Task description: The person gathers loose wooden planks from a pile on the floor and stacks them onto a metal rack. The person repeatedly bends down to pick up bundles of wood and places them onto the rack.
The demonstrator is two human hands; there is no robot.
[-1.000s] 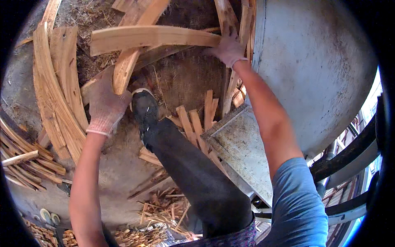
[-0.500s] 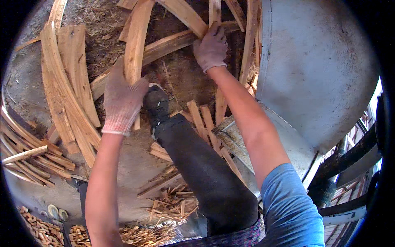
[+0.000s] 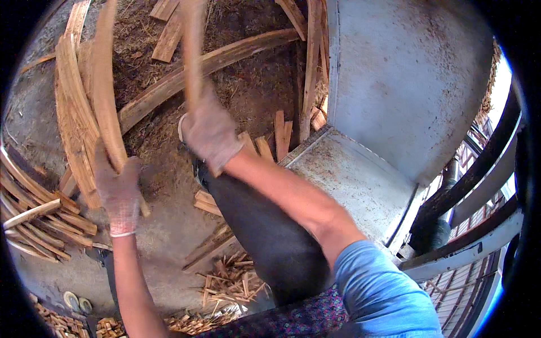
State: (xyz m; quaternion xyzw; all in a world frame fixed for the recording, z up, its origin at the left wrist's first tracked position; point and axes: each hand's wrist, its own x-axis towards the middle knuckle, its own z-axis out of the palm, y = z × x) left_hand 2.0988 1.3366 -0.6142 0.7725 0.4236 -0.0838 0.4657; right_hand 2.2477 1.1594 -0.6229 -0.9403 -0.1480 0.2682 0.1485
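My left hand (image 3: 119, 191), in a pale knit work glove, is closed round the lower part of a long wooden board (image 3: 105, 79). That board points away from me, over or against several boards (image 3: 72, 121) lying at the left. My right hand (image 3: 213, 134), also gloved, grips the near end of another wooden board (image 3: 193, 48), which stretches toward the far edge of the view. Both this hand and its board are slightly blurred. Beneath them a long bark-edged board (image 3: 242, 52) lies slantwise on the ground.
To the right stands a large grey metal panel (image 3: 406, 73) with a metal ledge (image 3: 349, 169) at its foot. A stack of split wood strips (image 3: 42, 211) lies at the left. Wood scraps (image 3: 234, 281) lie near my leg (image 3: 265, 225), and short boards (image 3: 169, 36) farther off.
My left hand has shifted left with its board, to the boards at the left. My right hand has swung left and nearer, bringing its board along. The view has turned slightly right.
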